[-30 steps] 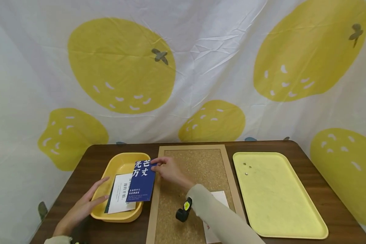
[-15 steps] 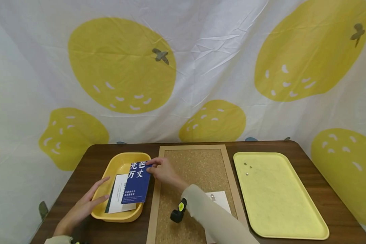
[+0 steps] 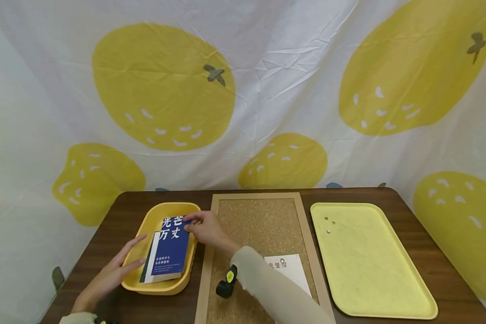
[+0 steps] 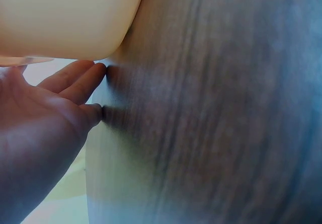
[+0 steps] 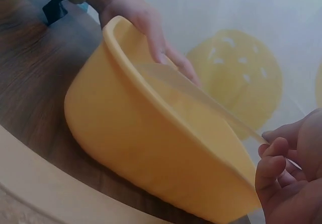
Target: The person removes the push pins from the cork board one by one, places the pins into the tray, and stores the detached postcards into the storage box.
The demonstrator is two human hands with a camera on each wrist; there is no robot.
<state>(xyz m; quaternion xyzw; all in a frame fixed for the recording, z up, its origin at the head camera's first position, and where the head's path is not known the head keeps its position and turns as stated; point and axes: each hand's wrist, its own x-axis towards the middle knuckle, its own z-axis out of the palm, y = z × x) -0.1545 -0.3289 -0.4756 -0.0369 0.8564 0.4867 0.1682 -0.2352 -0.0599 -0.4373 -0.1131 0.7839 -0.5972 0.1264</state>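
My right hand (image 3: 208, 230) pinches the upper right edge of a blue card (image 3: 172, 249) with large white Chinese characters, between thumb and fingers. The card slants over the yellow basin (image 3: 149, 223), overlapping a white card (image 3: 149, 270) and a dark-edged card inside it. At the basin's left side rests my left hand (image 3: 112, 271), its index finger and thumb reaching over the rim. Below the basin in the left wrist view, other fingers of the left hand (image 4: 45, 113) touch the table. The right wrist view shows the thin edge of the held card (image 5: 214, 103).
A framed cork board (image 3: 253, 225) lies in the middle, with a white printed paper (image 3: 293, 270) partly under my right forearm and a pin (image 3: 282, 260) at its top. The pale yellow tray (image 3: 372, 261) at right holds several small pins. A fruit-patterned curtain hangs behind the table.
My right hand has moved left with the blue card, which now covers more of the white card in the basin. More of the pinned paper shows. The left hand stays put.
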